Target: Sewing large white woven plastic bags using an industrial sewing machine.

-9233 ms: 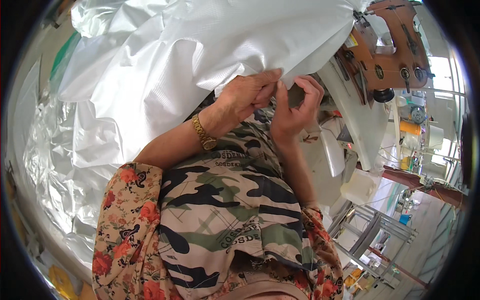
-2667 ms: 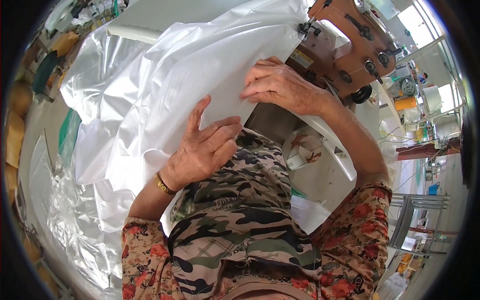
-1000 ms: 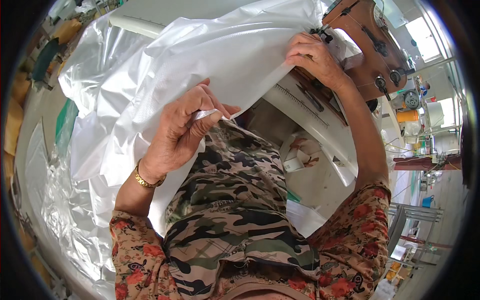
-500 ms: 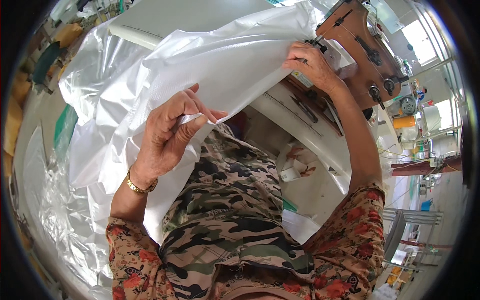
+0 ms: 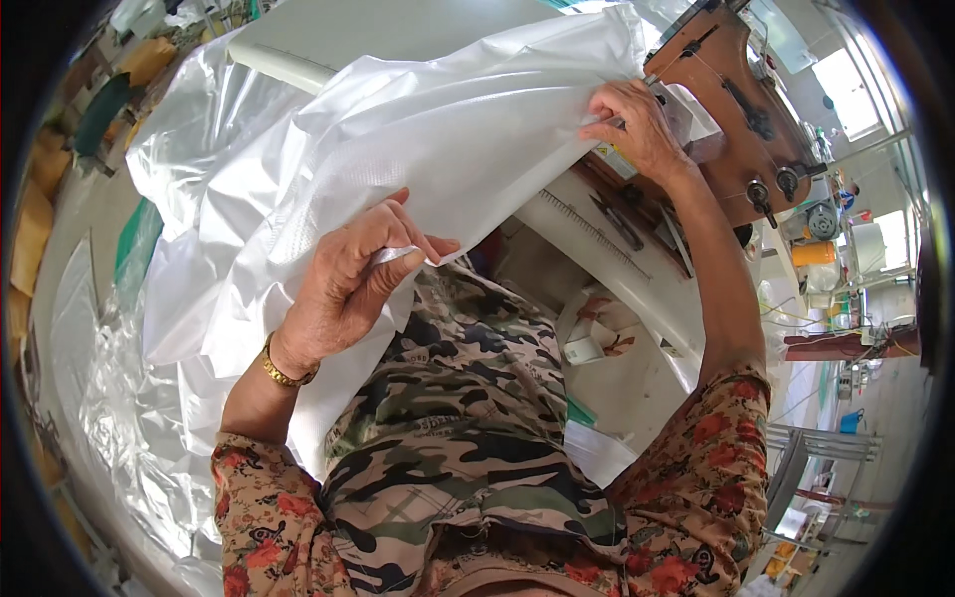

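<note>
A large shiny white plastic sheet (image 5: 468, 139) stretches from my lap side up to the brown sewing machine (image 5: 731, 109). My left hand (image 5: 353, 269) pinches the sheet's near edge between thumb and fingers, just above my camouflage apron (image 5: 448, 368). Close to the machine's needle area, my right hand (image 5: 637, 124) holds the same edge, fingers curled over it. The edge runs fairly taut between both hands. Where the sheet meets the needle is hidden behind my right hand and the machine.
The white sewing table (image 5: 587, 234) has a ruler scale along it. Small scissors-like snips (image 5: 617, 221) lie in a tray beside the machine. Crumpled clear plastic (image 5: 139, 428) covers the floor at left. Metal racks (image 5: 821, 443) stand at right.
Both hands and the sheet sit slightly further right and lower in the picture, along with the whole scene. The grip of each hand on the sheet looks the same.
</note>
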`<move>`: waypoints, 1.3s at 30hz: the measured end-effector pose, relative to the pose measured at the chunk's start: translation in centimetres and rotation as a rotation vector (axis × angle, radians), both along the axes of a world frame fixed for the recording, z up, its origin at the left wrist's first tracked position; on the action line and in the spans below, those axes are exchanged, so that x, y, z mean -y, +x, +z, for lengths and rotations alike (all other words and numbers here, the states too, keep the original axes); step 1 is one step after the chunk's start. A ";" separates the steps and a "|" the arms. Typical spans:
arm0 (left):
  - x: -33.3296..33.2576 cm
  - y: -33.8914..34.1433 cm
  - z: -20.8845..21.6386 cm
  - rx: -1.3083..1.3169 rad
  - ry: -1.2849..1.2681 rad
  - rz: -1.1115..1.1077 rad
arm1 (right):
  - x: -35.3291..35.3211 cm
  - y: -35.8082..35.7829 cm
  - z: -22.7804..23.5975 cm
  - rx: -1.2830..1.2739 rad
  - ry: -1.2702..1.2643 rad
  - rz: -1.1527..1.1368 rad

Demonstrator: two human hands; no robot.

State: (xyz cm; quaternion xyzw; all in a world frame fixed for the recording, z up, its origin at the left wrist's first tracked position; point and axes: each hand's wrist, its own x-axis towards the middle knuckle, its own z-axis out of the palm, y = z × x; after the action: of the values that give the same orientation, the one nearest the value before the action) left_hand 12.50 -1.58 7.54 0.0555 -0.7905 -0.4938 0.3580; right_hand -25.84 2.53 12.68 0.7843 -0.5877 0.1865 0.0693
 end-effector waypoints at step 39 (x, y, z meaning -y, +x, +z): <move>-4.2 -1.6 1.5 -0.006 -0.519 0.014 | -3.1 0.1 0.4 -0.154 -0.072 -0.204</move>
State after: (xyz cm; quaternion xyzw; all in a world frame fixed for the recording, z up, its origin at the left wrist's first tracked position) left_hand 10.86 2.66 9.05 -0.0341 -0.8892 -0.2723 0.3661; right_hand -25.73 5.64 13.08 0.7295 -0.6501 0.1386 0.1609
